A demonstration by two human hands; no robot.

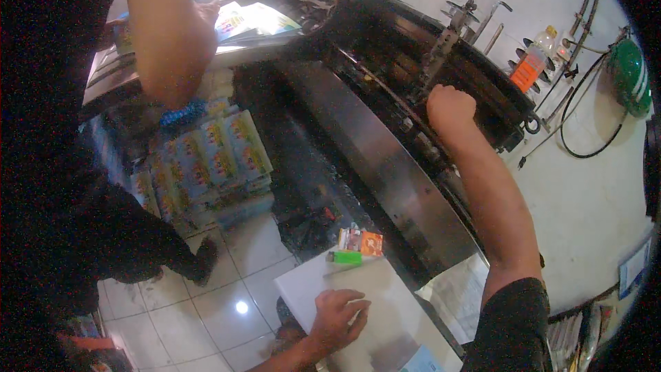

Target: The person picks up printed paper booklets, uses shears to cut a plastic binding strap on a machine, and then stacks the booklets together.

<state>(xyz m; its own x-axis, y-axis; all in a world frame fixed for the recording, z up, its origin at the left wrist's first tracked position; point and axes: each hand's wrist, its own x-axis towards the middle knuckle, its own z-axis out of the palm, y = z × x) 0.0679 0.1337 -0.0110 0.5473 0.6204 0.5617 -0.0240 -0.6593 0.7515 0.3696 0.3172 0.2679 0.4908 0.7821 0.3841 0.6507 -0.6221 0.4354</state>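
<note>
My right hand (452, 111) reaches over the long dark machine (385, 34). Its fingers are closed in a fist beside an upright metal arm (441, 52); what they grip, if anything, is hidden. Low in the picture, my left hand (341, 318) hovers over or rests on a pale, box-like surface (392, 296). Its fingers are loosely bent and apart, with nothing between them. On the far edge of that surface lie a green lighter (344, 257) and a small orange-and-white pack (361, 241).
At left another person's forearm (169, 27) reaches over printed sheets (255, 19). Stacks of printed sheets (213, 155) stand on the tiled floor (186, 327). A bottle with an orange label (533, 62) and a green round object (630, 79) hang by the wall. A steel panel (372, 134) runs along the machine.
</note>
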